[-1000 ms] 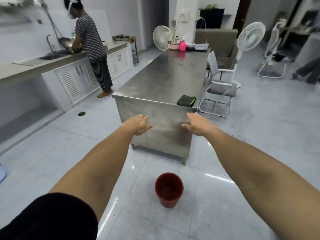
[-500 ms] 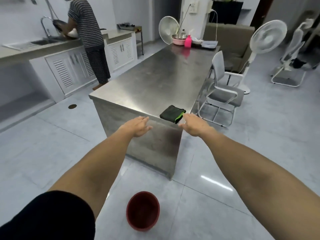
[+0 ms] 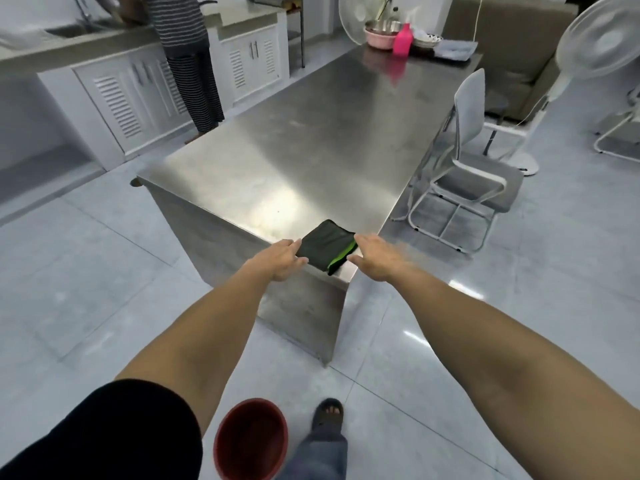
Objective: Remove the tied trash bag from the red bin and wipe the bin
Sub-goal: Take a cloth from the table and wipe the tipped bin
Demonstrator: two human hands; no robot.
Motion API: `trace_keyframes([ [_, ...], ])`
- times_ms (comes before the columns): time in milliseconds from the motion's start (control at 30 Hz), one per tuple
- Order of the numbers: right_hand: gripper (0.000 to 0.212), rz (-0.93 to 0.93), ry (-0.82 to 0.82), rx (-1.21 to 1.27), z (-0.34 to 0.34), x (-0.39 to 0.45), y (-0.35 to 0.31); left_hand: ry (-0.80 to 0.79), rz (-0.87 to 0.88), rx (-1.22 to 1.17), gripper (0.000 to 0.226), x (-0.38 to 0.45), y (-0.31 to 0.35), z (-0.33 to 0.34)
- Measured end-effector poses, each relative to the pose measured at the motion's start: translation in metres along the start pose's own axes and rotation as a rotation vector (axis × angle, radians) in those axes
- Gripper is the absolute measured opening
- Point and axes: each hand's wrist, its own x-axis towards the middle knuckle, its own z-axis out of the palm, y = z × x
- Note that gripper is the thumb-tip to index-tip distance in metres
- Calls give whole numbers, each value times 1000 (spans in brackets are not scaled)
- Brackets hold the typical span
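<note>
The red bin (image 3: pixel 250 439) stands on the floor by my foot, with no bag visible inside it. A folded dark cloth with a green edge (image 3: pixel 327 246) lies on the near corner of the steel table (image 3: pixel 311 140). My left hand (image 3: pixel 280 259) reaches the cloth's left edge, fingers apart. My right hand (image 3: pixel 375 259) is at the cloth's right edge, fingers spread. Neither hand grips it. No tied trash bag is in view.
A person stands at the sink counter (image 3: pixel 104 36) at the far left. A white chair (image 3: pixel 467 161) stands right of the table, a standing fan (image 3: pixel 595 43) beyond it. A pink bottle (image 3: pixel 401 39), bowls and a small fan sit at the table's far end.
I have stepped closer to the table. Both hands have moved forward from the table's front to the folded cloth. The red bin has slid to the bottom of the view.
</note>
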Motion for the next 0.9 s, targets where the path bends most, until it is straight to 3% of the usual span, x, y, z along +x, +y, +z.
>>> trace_keyframes([
  [300,62,-138,-142,-17,6,80,20,28,-141,-122,63,81,7,26],
  [467,64,-232,-206,-29,11,113,29,206,-255,-138,55,98,24,27],
  [600,60,-302,-171,-61,13,128,37,278,-410,-201,34,98,43,20],
  [700,62,-364,-127,-13,13,139,42,289,-498,-263,30,90,57,17],
  [900,97,-501,-178,89,11,146,40,423,-445,-343,24,59,74,19],
])
